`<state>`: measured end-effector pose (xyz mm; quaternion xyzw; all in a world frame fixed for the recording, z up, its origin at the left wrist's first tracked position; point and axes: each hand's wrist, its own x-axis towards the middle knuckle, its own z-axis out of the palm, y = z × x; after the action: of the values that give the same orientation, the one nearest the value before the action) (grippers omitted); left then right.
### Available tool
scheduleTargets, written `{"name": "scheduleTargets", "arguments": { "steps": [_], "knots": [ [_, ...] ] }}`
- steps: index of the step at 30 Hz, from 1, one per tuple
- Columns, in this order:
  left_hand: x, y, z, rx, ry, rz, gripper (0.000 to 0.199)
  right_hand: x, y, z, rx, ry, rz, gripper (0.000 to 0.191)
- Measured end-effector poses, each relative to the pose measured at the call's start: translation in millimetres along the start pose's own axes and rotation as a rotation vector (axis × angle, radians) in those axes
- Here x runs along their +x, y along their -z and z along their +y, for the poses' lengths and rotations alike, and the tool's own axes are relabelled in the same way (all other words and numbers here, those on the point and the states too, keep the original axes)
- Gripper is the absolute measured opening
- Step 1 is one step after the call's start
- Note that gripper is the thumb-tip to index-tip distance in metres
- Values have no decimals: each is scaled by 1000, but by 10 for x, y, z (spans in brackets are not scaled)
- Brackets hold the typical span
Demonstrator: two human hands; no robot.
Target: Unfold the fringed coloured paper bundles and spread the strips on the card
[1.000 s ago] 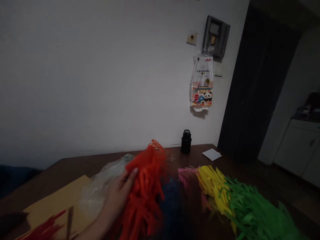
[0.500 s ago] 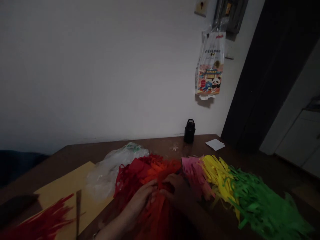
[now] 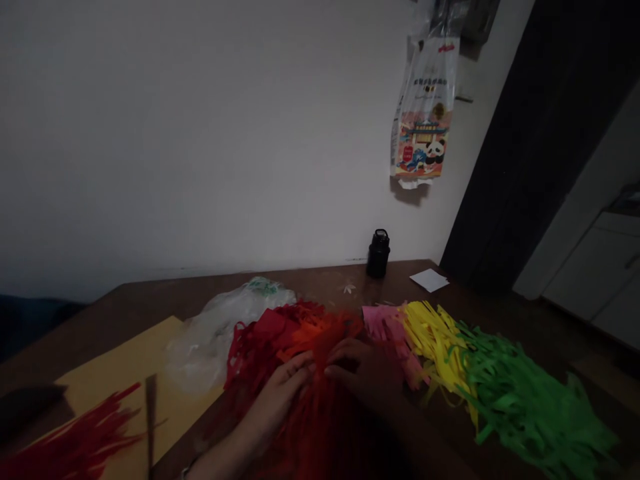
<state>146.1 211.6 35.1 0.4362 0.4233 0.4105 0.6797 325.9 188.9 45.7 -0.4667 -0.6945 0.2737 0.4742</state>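
Note:
Orange-red fringed paper (image 3: pixel 320 407) hangs between my two hands at the bottom centre. My left hand (image 3: pixel 285 393) is closed on its left side, thumb and fingers pinched together. On the right side my right hand (image 3: pixel 363 370) has its fingers curled, with thumb and fingertips closed on the same strips. Behind the hands lie a red fringed piece (image 3: pixel 265 333) and orange strips (image 3: pixel 305 333). To the right lie pink fringed paper (image 3: pixel 385 327), yellow strips (image 3: pixel 435 333) and a green heap (image 3: pixel 535 393). The picture is dim, and the fingertips are partly blurred.
A crumpled clear plastic bag (image 3: pixel 210 340) and a tan sheet (image 3: pixel 135 367) with red strips (image 3: pixel 85 433) are on the left. A black bottle (image 3: pixel 379 255) and white paper (image 3: pixel 429 280) stand near the wall. A printed bag (image 3: pixel 425 120) hangs above.
The view has shifted slightly, so the table things sit a little higher. Both hands remain on the orange-red strips, with the fingers slightly moved.

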Motion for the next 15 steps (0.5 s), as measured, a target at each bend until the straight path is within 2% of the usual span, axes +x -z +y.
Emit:
{"name": "scheduleTargets", "arguments": {
  "steps": [3,7,11,15],
  "knots": [
    [-4,-6,6,-5,13,39,45,-7,1,-38,-29,-12,-4,12],
    [-1,1,0,-12,29,48,56,-2,3,-62,-70,-29,4,14],
    [-23,17,-6,71,36,147,65,5,-1,-47,-41,-42,10,15],
    [-50,0,-6,97,-6,74,63,9,-1,-47,-37,-26,-5,19]
  ]
}}
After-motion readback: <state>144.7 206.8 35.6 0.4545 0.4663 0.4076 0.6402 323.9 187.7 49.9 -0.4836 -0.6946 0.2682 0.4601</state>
